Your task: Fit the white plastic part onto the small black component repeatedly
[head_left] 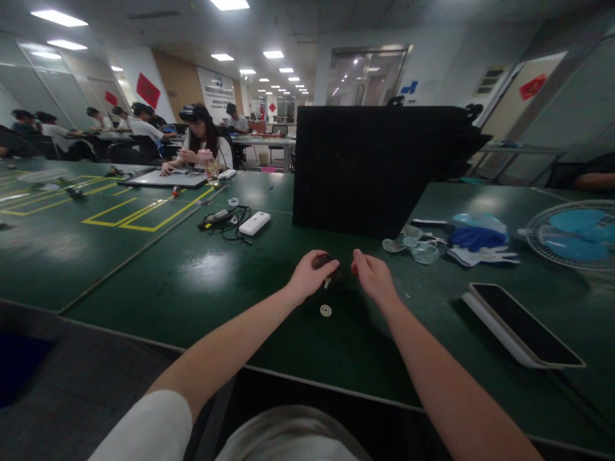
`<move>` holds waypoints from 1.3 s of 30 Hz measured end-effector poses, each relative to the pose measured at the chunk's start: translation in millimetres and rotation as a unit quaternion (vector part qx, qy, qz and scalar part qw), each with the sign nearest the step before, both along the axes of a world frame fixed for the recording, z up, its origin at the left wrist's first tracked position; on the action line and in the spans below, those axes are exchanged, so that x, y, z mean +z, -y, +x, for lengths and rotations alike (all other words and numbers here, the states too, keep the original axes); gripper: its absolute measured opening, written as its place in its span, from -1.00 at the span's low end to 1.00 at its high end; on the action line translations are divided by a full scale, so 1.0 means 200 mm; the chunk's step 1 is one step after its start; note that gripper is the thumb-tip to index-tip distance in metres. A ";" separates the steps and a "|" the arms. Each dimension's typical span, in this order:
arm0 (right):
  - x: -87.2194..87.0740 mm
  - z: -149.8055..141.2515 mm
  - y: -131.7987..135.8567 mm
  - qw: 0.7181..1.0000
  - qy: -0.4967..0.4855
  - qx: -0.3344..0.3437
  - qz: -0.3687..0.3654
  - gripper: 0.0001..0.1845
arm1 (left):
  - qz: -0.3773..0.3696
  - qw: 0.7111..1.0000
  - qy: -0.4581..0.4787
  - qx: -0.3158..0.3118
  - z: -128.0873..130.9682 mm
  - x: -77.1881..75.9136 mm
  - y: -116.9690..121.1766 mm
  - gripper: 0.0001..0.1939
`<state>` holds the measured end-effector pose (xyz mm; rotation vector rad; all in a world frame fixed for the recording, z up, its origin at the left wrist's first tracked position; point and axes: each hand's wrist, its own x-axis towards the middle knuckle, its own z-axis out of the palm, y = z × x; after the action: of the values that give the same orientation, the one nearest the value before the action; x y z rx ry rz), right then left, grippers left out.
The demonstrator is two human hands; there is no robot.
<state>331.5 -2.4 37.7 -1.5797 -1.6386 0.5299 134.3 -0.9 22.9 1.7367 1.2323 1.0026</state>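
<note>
My left hand [307,274] is closed around a small dark rounded object [321,261], whose exact kind I cannot make out. A short pale tip [327,282] shows below its fingers. Just to the right, my right hand [371,276] is curled with thumb and fingertips together, a small gap away from the left one. Whatever it may pinch is hidden. On the green table [269,333] below both hands lies a small pale round disc [325,310] with a hole in its middle.
Ahead stands a large black box-like panel [355,169]. A white device with cables [254,223] lies left. To the right are clear plastic cups [413,243], gloves [480,240], a fan [576,230] and a white-edged tablet-like device [523,323]. A person [206,137] sits across the table.
</note>
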 end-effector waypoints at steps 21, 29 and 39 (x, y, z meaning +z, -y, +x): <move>0.01 -0.20 0.14 0.959 0.129 0.244 0.071 -0.78 | 0.046 0.978 -0.197 -0.042 -0.40 -0.04 0.12 -0.41; -0.05 -0.30 0.15 0.923 0.184 0.312 0.128 -0.87 | 0.054 0.974 -0.210 -0.068 -0.41 -0.06 0.09 -0.44; -0.03 -0.14 0.07 0.959 0.199 0.143 0.143 -0.76 | 0.060 0.969 -0.238 -0.032 -0.40 -0.05 0.11 -0.46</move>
<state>303.4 -17.3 32.3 -1.2960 -2.1576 0.1042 54.3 -22.1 12.8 2.1828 1.4158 0.6485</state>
